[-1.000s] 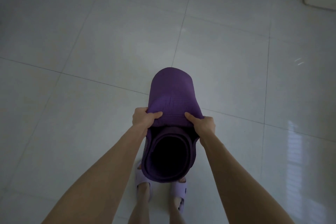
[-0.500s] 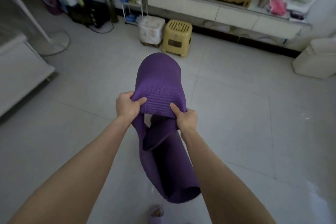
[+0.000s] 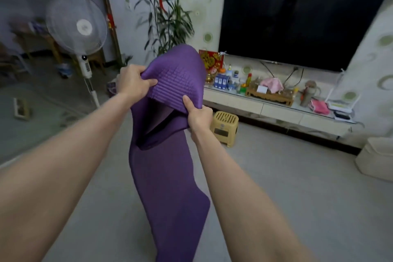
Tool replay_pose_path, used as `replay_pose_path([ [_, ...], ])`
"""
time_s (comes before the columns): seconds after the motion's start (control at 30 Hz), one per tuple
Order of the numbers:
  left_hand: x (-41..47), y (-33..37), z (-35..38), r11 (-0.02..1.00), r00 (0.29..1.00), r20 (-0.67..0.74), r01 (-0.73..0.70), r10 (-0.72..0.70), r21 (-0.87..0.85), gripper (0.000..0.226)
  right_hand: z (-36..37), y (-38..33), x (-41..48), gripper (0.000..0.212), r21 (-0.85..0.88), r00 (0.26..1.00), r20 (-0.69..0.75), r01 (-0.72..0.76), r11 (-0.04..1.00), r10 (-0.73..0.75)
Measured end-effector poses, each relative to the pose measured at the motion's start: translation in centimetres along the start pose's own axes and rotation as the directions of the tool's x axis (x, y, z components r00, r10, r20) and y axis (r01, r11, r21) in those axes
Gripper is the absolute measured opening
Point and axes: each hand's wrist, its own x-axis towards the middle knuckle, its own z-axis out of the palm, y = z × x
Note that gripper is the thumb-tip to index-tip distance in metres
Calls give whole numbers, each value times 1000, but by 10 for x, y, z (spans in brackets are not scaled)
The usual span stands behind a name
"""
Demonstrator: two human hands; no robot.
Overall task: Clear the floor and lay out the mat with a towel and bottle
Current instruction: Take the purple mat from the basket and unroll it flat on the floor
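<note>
Mat (image 3: 170,176) now hangs mostly unrolled: one second ago it was a tight roll held low over the feet; half a second ago the loose end had begun to drop; now a long purple strip falls from the hands toward the floor (image 3: 297,198), lower end out of frame. View has lifted from bare tile to the room: TV (image 3: 297,19), TV stand (image 3: 276,110), yellow stool (image 3: 225,125), fan (image 3: 78,25).

Left hand (image 3: 133,82) pinches the ribbed top edge, fingers (image 3: 148,81) closed on the mat. Right hand (image 3: 198,118) grips the same edge at the other corner, thumb on top. Edge is humped between them, not yet taut.

Judgement: unrolling stage, mid-task. Floor ahead looks open enough to spread it. Mat not yet flat. Towel and bottle for the mat: none identified with certainty.
</note>
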Motion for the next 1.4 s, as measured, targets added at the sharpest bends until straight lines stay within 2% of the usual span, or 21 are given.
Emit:
replay_pose_path([
  [0.1, 18, 34, -19, 995, 996, -2, -93, 93, 43, 15, 1, -27, 3, 40, 59, 1000, -14, -5, 998, 6],
  [0.2, 10, 56, -3, 987, 987, 55, -153, 150, 56, 16, -21, -18, 9, 38, 98, 997, -67, -23, 995, 29],
  [0.3, -15, 53, 43, 991, 984, 127, -131, 127, 19, 17, -60, 14, 14, 37, 45, 989, -144, -28, 999, 34],
  [0.37, -35, 43, 80, 996, 977, 192, -90, 89, -4, 17, -87, 37, 12, 26, 18, 988, -155, -16, 1000, 18],
  [0.4, -50, 39, 105, 997, 970, 233, -75, 75, -13, 16, -106, 57, 14, 23, -5, 984, -174, -37, 999, 36],
  [0.5, -90, 23, 168, 999, 945, 323, -39, 44, -21, 15, -154, 113, 20, 36, -70, 969, -220, -128, 989, 110],
  [0.7, -210, -6, 313, 1000, 880, 476, 6, 3, -16, 19, -275, 248, 26, 46, -247, 936, -292, -273, 930, 198],
  [0.93, -367, -29, 483, 999, 800, 600, 30, -5, -32, 25, -433, 404, 22, 40, -462, 929, -318, -324, 825, 187],
  [1.07, -459, -33, 567, 997, 769, 639, 58, -17, -44, 28, -519, 479, 13, 37, -613, 938, -325, -304, 729, 117],
  [1.23, -533, -60, 641, 993, 745, 664, 113, -63, -32, 27, -572, 573, 8, 54, -742, 935, -344, -327, 585, 86],
  [1.4, -594, -122, 694, 989, 700, 707, 146, -100, -5, 24, -586, 679, -9, 52, -768, 946, -298, -318, 555, 129],
])
